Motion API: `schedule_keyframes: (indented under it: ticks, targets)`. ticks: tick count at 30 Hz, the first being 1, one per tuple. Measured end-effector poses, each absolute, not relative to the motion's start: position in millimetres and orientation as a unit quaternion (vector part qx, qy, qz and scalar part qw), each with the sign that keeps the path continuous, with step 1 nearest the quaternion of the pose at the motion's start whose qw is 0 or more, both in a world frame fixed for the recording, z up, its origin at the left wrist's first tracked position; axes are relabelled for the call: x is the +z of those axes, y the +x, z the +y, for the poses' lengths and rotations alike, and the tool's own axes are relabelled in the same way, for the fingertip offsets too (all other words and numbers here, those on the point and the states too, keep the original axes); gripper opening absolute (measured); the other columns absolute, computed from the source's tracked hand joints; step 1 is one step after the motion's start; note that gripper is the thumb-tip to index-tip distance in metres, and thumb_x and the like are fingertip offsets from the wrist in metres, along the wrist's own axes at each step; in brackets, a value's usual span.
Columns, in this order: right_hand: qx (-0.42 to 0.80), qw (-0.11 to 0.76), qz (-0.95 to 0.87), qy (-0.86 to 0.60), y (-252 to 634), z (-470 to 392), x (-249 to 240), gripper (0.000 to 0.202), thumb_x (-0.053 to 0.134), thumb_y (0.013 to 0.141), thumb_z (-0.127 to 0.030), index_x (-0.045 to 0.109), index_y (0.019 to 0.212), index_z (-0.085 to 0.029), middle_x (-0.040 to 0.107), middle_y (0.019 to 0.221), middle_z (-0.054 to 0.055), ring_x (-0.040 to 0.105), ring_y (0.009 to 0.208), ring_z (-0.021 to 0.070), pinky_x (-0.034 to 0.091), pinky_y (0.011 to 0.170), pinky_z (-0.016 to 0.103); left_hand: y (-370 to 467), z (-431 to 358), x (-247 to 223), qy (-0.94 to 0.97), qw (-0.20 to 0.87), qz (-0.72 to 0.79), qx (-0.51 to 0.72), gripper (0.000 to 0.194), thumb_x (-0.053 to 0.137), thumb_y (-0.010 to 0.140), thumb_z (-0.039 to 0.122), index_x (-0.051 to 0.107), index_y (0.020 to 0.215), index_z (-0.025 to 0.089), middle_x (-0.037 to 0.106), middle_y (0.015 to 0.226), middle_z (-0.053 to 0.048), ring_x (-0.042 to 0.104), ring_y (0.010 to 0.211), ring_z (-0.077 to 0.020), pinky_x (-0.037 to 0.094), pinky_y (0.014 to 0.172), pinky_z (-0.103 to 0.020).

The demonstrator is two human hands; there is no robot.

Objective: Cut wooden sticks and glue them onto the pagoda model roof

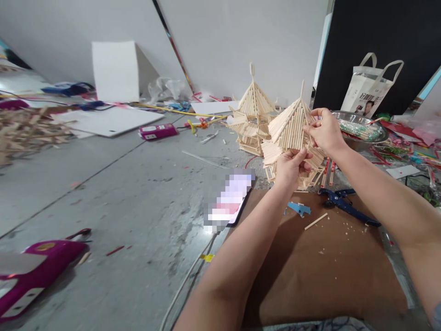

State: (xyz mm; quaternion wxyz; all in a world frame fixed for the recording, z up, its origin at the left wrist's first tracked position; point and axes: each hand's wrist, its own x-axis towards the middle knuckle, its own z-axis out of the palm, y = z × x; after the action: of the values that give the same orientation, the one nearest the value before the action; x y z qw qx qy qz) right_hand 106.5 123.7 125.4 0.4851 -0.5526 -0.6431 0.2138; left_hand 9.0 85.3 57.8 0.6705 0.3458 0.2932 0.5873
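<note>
Nearest, a flat brown sheet [330, 276] covered the floor before the person; crumbs, a loose pale stick [316, 221] and a torn blue scrap [299, 209] lay on it. A dark-blue-handled cutting tool [347, 207] sat across its far right part, beneath the right forearm. A black-edged phone [230, 197], screen blurred, lay at the sheet's left edge. Farther left, the grey concrete floor [138, 193] gave wide open room as far as a magenta device [44, 276].

Just past the sheet's far edge stood the pale wooden-stick pagoda model [291, 124], its pointed roof tilted slightly. Left hand [291, 168]: thumb and fingers drawn together at the roof's lower edge. Right hand [323, 131]: fingertips pinched narrow at the right slope; could not tell whether a separate stick was between them.

Behind, to the left, a second stick pagoda [253, 115] stood with little gap. A shiny metal bowl [370, 142] crowded the right side; beyond it, a white tote bag [367, 89] stood against a black panel [389, 27].
</note>
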Motion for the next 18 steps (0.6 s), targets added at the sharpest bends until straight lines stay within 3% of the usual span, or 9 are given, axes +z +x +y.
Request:
schedule_keyframes:
  ticks: [11, 18]
  targets:
    - [0.235, 0.495, -0.645, -0.532, 109.7, 126.0, 121.9, 0.036, 0.057, 0.069, -0.014, 0.041, 0.100, -0.023, 0.055, 0.071, -0.002, 0.045, 0.039, 0.0075, 0.036, 0.032, 0.023, 12.7, 84.6, 60.6, 0.349, 0.669, 0.312, 0.578, 0.030, 0.069, 0.067, 0.032, 0.044, 0.068, 0.016, 0.060, 0.060, 0.003, 0.046, 0.038, -0.0031, 0.043, 0.043, -0.018]
    - [0.232, 0.467, -0.647, -0.556, 108.7, 122.1, 125.0, 0.037, 0.056, 0.072, -0.015, 0.041, 0.105, -0.022, 0.056, 0.077, 0.000, 0.047, 0.041, 0.0082, 0.038, 0.034, 0.025, 9.5, 81.1, 60.5, 0.349, 0.687, 0.276, 0.574, 0.026, 0.069, 0.064, 0.022, 0.045, 0.071, 0.016, 0.061, 0.062, 0.004, 0.048, 0.039, -0.0030, 0.042, 0.042, -0.017]
